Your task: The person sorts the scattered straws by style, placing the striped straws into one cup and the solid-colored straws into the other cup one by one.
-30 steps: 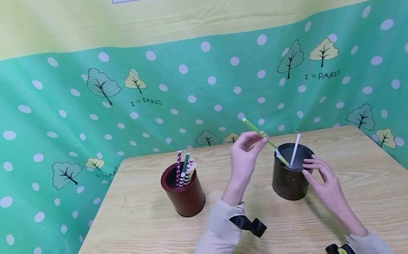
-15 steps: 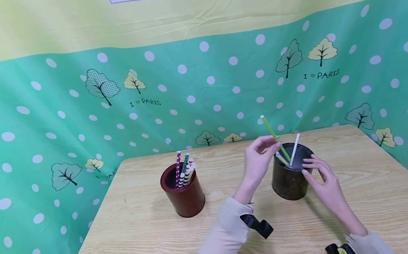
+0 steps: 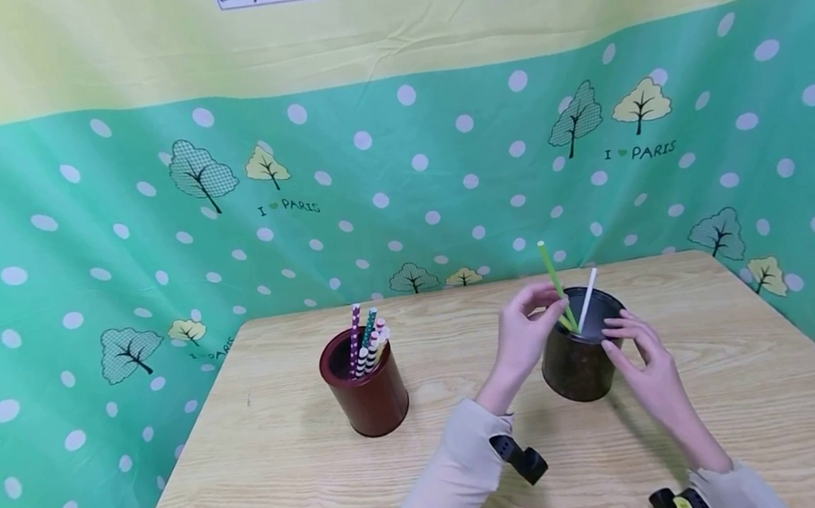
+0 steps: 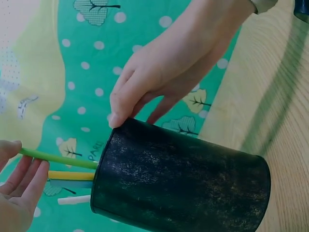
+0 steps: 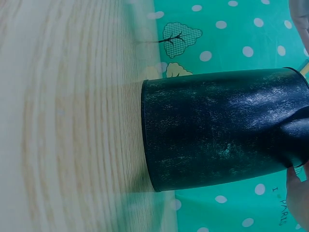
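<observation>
My left hand (image 3: 524,334) pinches a light-green straw (image 3: 552,267) above the near-left rim of a dark, mottled cylindrical cup (image 3: 577,369). The straw's lower end is inside the cup. A white straw (image 3: 589,298) leans in the same cup. The left wrist view shows a yellow straw (image 4: 71,175) and a blue one (image 4: 72,183) sticking out beside the green straw. My right hand (image 3: 650,365) grips the cup's right rim with bent fingers and thumb. In the right wrist view the cup's wall (image 5: 217,130) fills the middle, and most of that hand is hidden.
To the left stands a dark red cup (image 3: 375,404) with several patterned straws (image 3: 369,346), purple dotted, green and black-striped. Both cups stand on a light wooden table (image 3: 274,470). A green and yellow printed curtain (image 3: 397,163) hangs behind it.
My left hand has moved right and slightly down, bringing the green straw from a steep slant to nearly upright with its end in the dark cup. The right hand has stayed at the rim.
</observation>
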{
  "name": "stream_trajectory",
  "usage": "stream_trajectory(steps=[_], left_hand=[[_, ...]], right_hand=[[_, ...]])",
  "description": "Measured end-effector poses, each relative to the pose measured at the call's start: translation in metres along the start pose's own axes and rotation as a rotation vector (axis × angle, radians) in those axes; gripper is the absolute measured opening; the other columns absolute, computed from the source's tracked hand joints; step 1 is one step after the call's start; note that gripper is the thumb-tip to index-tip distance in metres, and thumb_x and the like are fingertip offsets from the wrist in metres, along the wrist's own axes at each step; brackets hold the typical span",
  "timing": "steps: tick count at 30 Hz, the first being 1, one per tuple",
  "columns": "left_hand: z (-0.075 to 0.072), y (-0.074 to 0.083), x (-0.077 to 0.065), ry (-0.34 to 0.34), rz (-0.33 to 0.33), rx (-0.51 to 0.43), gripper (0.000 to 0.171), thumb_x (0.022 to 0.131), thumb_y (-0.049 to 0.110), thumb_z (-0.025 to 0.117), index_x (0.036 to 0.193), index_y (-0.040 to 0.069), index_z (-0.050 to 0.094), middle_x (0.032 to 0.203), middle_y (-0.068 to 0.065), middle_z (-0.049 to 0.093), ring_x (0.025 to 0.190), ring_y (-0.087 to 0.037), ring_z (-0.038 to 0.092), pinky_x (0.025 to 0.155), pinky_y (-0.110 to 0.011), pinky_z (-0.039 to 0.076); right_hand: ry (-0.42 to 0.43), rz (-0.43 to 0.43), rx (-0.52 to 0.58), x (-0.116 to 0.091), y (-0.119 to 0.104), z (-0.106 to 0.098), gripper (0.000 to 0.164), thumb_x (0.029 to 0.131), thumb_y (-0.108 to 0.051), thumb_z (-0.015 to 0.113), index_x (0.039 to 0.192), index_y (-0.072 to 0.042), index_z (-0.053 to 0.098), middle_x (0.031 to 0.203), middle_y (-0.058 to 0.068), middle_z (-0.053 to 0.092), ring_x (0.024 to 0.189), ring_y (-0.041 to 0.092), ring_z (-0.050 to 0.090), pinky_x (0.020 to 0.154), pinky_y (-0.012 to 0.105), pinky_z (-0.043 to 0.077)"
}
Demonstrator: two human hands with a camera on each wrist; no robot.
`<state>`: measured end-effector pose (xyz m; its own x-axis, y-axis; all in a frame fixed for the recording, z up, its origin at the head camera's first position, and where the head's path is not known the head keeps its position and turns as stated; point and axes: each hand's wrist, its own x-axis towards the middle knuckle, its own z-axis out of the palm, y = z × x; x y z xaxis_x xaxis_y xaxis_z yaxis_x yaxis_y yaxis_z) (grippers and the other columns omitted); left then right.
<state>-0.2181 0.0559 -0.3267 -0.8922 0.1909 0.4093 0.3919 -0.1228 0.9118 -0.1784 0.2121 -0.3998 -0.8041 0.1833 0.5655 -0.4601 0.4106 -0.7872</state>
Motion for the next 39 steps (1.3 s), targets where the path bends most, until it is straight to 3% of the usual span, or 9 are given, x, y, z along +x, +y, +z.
stream_trajectory(steps=[3, 8, 14, 17, 23, 26, 34, 36, 39], left_hand=[[0.0, 0.0, 0.0, -0.014, 0.028, 0.019, 0.02, 0.08, -0.005, 0.058, 0.098, -0.013, 0.058, 0.092, -0.025, 0.061, 0.084, -0.022, 0.06, 0.073, -0.021, 0.047], [-0.003, -0.002, -0.001, -0.028, 0.052, 0.052, 0.022, 0.082, -0.001, 0.057, 0.102, -0.01, 0.059, 0.096, -0.023, 0.062, 0.087, -0.021, 0.06, 0.075, -0.021, 0.047], [-0.012, -0.009, -0.006, -0.015, 0.043, 0.077, 0.023, 0.084, 0.002, 0.056, 0.105, -0.006, 0.059, 0.099, -0.02, 0.062, 0.091, -0.019, 0.06, 0.079, -0.023, 0.046], [-0.02, -0.006, -0.012, -0.008, 0.045, 0.105, 0.023, 0.083, 0.001, 0.056, 0.105, -0.008, 0.058, 0.1, -0.021, 0.061, 0.092, -0.025, 0.06, 0.079, -0.024, 0.046], [-0.036, -0.008, -0.022, 0.004, 0.18, 0.224, 0.02, 0.082, -0.003, 0.056, 0.1, -0.011, 0.057, 0.097, -0.024, 0.059, 0.092, -0.033, 0.057, 0.081, -0.038, 0.046], [-0.045, -0.009, -0.027, 0.009, 0.217, 0.282, 0.019, 0.082, -0.004, 0.056, 0.099, -0.012, 0.057, 0.096, -0.024, 0.058, 0.092, -0.034, 0.055, 0.082, -0.041, 0.045], [-0.07, -0.002, -0.044, 0.0, 0.261, 0.396, 0.023, 0.08, -0.004, 0.058, 0.103, -0.009, 0.057, 0.103, -0.022, 0.056, 0.097, -0.032, 0.053, 0.085, -0.038, 0.043], [-0.079, 0.0, -0.05, -0.003, 0.284, 0.402, 0.025, 0.08, -0.005, 0.058, 0.104, -0.01, 0.056, 0.103, -0.023, 0.056, 0.097, -0.033, 0.053, 0.084, -0.04, 0.043], [-0.097, -0.001, -0.059, 0.006, 0.326, 0.432, 0.027, 0.078, -0.005, 0.06, 0.105, -0.009, 0.056, 0.103, -0.024, 0.056, 0.096, -0.034, 0.054, 0.083, -0.042, 0.043]], right_hand=[[-0.001, 0.002, 0.001, 0.0, 0.0, 0.0, 0.018, 0.079, 0.011, 0.055, 0.097, 0.014, 0.056, 0.108, 0.022, 0.05, 0.122, 0.017, 0.034, 0.096, 0.012, 0.026], [0.0, -0.01, 0.004, 0.0, 0.001, -0.001, 0.018, 0.079, 0.012, 0.055, 0.096, 0.014, 0.056, 0.108, 0.023, 0.049, 0.122, 0.016, 0.034, 0.097, 0.013, 0.025], [-0.002, -0.029, -0.001, 0.001, 0.014, -0.003, 0.018, 0.079, 0.009, 0.057, 0.097, 0.012, 0.057, 0.109, 0.009, 0.053, 0.122, 0.013, 0.034, 0.095, 0.012, 0.026], [-0.012, -0.067, -0.004, 0.001, 0.044, -0.004, 0.02, 0.081, 0.001, 0.059, 0.1, 0.006, 0.059, 0.112, 0.007, 0.053, 0.123, 0.012, 0.034, 0.096, 0.013, 0.026], [0.013, -0.145, -0.148, 0.003, 0.119, -0.006, 0.027, 0.08, -0.01, 0.064, 0.107, -0.017, 0.063, 0.119, -0.003, 0.054, 0.125, 0.015, 0.034, 0.101, 0.018, 0.021], [0.012, -0.166, -0.173, 0.005, 0.132, -0.007, 0.031, 0.079, -0.009, 0.065, 0.108, -0.02, 0.062, 0.121, -0.002, 0.053, 0.125, 0.019, 0.033, 0.102, 0.021, 0.021], [-0.029, -0.189, -0.235, 0.004, 0.135, -0.016, 0.039, 0.08, -0.009, 0.064, 0.117, -0.02, 0.058, 0.13, -0.002, 0.046, 0.126, 0.02, 0.032, 0.1, 0.016, 0.021], [-0.043, -0.181, -0.265, 0.002, 0.128, -0.021, 0.042, 0.081, -0.012, 0.063, 0.121, -0.022, 0.055, 0.133, -0.002, 0.044, 0.126, 0.016, 0.032, 0.099, 0.013, 0.021], [-0.102, -0.137, -0.279, -0.003, 0.097, -0.03, 0.045, 0.083, -0.013, 0.06, 0.126, -0.019, 0.05, 0.137, -0.001, 0.038, 0.127, 0.012, 0.03, 0.102, 0.022, 0.021]])
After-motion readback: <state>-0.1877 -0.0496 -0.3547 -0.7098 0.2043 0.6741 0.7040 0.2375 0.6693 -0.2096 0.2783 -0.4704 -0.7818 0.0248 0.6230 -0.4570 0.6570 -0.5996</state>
